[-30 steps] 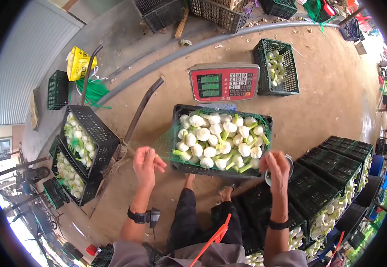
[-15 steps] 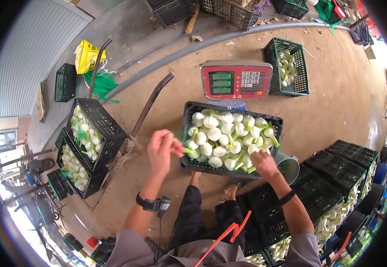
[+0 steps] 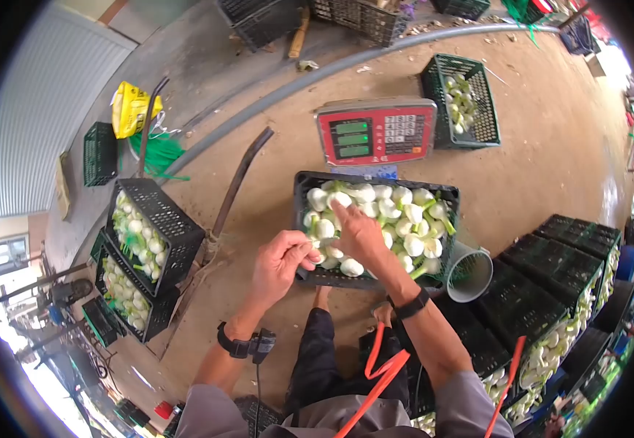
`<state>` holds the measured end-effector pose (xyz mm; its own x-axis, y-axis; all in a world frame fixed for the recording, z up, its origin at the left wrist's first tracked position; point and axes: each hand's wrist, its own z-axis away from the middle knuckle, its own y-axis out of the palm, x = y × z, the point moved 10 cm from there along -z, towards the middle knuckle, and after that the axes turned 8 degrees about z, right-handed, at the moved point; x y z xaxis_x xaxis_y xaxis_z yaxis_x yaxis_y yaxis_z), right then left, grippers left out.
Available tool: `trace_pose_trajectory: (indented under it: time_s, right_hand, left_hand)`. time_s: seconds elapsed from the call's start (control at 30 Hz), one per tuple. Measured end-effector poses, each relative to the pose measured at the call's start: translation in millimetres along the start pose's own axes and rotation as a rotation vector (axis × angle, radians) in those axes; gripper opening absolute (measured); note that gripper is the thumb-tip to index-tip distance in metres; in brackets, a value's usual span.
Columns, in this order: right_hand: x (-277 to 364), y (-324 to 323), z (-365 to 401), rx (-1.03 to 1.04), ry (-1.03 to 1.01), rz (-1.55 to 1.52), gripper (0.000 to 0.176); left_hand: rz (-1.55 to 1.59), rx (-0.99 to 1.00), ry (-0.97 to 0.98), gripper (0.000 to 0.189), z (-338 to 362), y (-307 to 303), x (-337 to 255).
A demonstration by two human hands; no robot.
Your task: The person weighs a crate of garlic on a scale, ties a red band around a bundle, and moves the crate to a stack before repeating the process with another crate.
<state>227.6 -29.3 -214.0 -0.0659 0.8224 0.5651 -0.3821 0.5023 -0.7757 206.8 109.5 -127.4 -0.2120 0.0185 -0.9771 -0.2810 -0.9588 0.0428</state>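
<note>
A black crate (image 3: 450, 219) full of white bulbs (image 3: 413, 213) with short green stalks lies in front of me. My left hand (image 3: 282, 261) is at the crate's near left corner, its thumb and fingers pinched together. What it holds, if anything, is too small to make out. My right hand (image 3: 359, 232) reaches across the left half of the crate, fingers stretched out and apart, palm down. Its fingertips overlap a white bulb near the far left side; the hand hides several bulbs below. Behind the crate stands a red-framed scale display (image 3: 377, 133) with lit green readouts.
A grey bucket (image 3: 470, 274) with green netting stands by the crate's right side. Crates of bulbs are stacked at right (image 3: 525, 303) and on a hand cart (image 3: 158, 219) at left. Another green crate (image 3: 486, 117) sits behind. An orange strap (image 3: 388, 369) hangs before me.
My right hand has moved left from the crate's near right side to its left half. My left hand has shifted slightly right and down, closer to the right. The view has tilted slightly.
</note>
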Motion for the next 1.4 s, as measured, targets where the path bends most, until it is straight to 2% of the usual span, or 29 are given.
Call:
trace_pose_trajectory:
  time_s: [0.03,0.1,0.13,0.17,0.23,0.27,0.3,0.37,0.4,0.47,0.5,0.57,0.6,0.63,0.7,0.77,0.8,0.87,0.9,0.97,1.0,1.07,1.1,1.17,1.2,1.23,1.33,1.37,1.4]
  right_hand:
    - [-25,20,1,0.002,-0.004,-0.108,0.043]
    - [-27,11,13,-0.121,-0.117,-0.151,0.021]
    - [-31,11,18,-0.121,-0.102,-0.148,0.021]
    - [-37,3,19,-0.146,-0.051,-0.241,0.016]
    - [-37,-13,23,-0.184,0.011,-0.334,0.012]
    - [-27,-28,23,-0.262,0.028,-0.407,0.008]
    - [-19,-33,24,-0.334,0.046,-0.482,0.005]
    - [27,-40,29,-0.444,-0.211,-0.128,0.008]
    - [35,-45,36,-0.456,-0.204,-0.120,0.009]
    - [30,-51,44,-0.468,-0.186,-0.103,0.011]
    - [24,-52,50,-0.474,-0.198,-0.137,0.013]
    - [14,-49,62,-0.477,-0.196,-0.181,0.015]
    - [13,-43,67,-0.436,-0.202,-0.188,0.019]
    - [11,-40,73,-0.397,-0.210,-0.194,0.024]
    - [-16,-64,108,-0.210,-0.069,-0.614,0.042]
    - [-65,-86,133,-0.413,0.108,-0.429,0.057]
    - [-70,-83,133,-0.415,0.108,-0.432,0.057]
    - [-96,-79,135,-0.423,0.367,-0.009,0.059]
    - [-101,-70,129,-0.426,0.377,-0.010,0.059]
    - [-107,-28,94,-0.234,0.281,0.021,0.051]
    - [-119,-12,90,-0.239,0.288,0.016,0.051]
    - [-137,22,86,-0.156,0.308,-0.334,0.034]
    - [-140,25,92,-0.166,0.329,-0.338,0.034]
    - [-141,6,103,-0.337,0.444,-0.751,0.018]
    - [-132,-7,107,-0.420,0.421,-0.719,0.010]
    - [-116,-23,106,-0.504,0.293,-0.616,0.010]
    - [-98,-38,105,-0.572,0.183,-0.374,0.019]
    - [-89,-41,106,-0.569,0.151,-0.278,0.018]
    - [-81,-41,108,-0.558,0.120,-0.186,0.018]
  left_hand:
    - [0.013,0.020,-0.002,0.006,-1,2,3]
    - [0.101,0.023,-0.042,0.010,-4,-1,14]
    - [0.224,0.126,-0.089,0.029,-2,-6,32]
    - [0.227,0.134,-0.089,0.029,-6,-9,32]
    - [-0.284,0.083,0.011,0.078,-15,-16,26]
    - [-0.588,0.148,-0.014,0.114,-22,-2,40]
    - [-0.747,0.229,-0.005,0.111,-28,22,54]
    - [-0.847,0.211,0.208,0.097,-43,59,84]
    - [-0.842,0.227,0.212,0.097,-52,66,97]
    - [-0.717,0.260,0.436,0.065,-66,87,93]
    - [-0.709,0.272,0.430,0.065,-74,90,98]
    - [-0.661,0.684,0.566,0.032,-58,122,100]
    - [-0.522,0.612,0.540,0.015,-57,122,92]
    - [-0.521,0.623,0.540,0.015,-52,124,91]
    - [-0.472,0.396,0.388,0.015,-60,103,92]
    - [-0.457,0.326,0.443,0.020,-62,98,79]
    - [-0.497,0.352,0.472,0.019,-60,101,73]
    - [-0.609,0.441,0.541,0.022,-60,112,57]
    - [-0.607,0.452,0.540,0.022,-60,116,51]
    - [-0.711,0.493,0.633,0.026,-57,130,40]
    - [-0.713,0.503,0.635,0.026,-57,132,40]
    - [-0.783,0.502,0.722,0.024,-52,133,36]
    - [-0.773,0.525,0.725,0.024,-51,131,37]
    - [-0.823,0.645,0.583,0.020,-52,132,60]
    - [-0.790,0.655,0.658,0.042,-48,135,74]
    - [-0.786,0.663,0.660,0.042,-46,139,87]
    - [-0.647,0.692,0.325,0.102,-60,158,113]
    - [-0.571,0.671,0.415,0.093,-60,171,105]
    - [-0.619,0.667,0.357,0.083,-64,175,123]
